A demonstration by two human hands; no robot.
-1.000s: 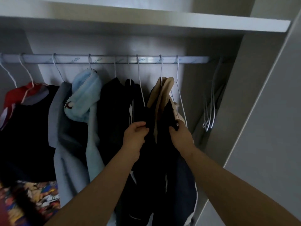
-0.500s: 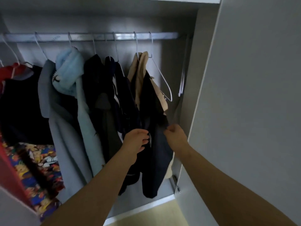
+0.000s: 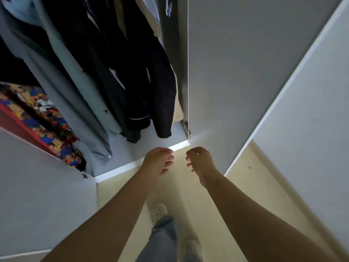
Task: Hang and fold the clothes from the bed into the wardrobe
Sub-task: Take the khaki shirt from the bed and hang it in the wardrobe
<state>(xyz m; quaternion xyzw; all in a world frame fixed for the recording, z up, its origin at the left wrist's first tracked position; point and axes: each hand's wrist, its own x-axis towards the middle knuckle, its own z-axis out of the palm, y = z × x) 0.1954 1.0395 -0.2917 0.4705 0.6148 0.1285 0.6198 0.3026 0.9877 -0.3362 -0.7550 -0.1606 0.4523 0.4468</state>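
Hands first: the left hand (image 3: 158, 161) and the right hand (image 3: 200, 161) hover side by side in the middle of the frame, a small gap between them. Both have their fingers loosely curled toward each other and neither holds anything. Bare forearms run down from them to the lower corners of the frame.

Just above the fingertips lies the white front edge of the open white wardrobe (image 3: 120, 170), with its pale grey bottom panel behind it. The clothes hang inside, above that panel, in the upper left and upper centre. A dark navy jacket with thin white piping at the cuff (image 3: 158, 82) hangs nearest the hands, its hem clear of the panel. To its left hangs a long pale grey-blue coat (image 3: 79, 87), and further left a bright cartoon-print fabric in red, blue and yellow (image 3: 43, 118).

The flat white wardrobe door (image 3: 236, 72) stands open on the right, hinged beside the jacket. Below the arms are a pale yellow wooden floor (image 3: 255, 186), a grey trouser leg (image 3: 162, 241) and white perforated shoes (image 3: 158, 210).
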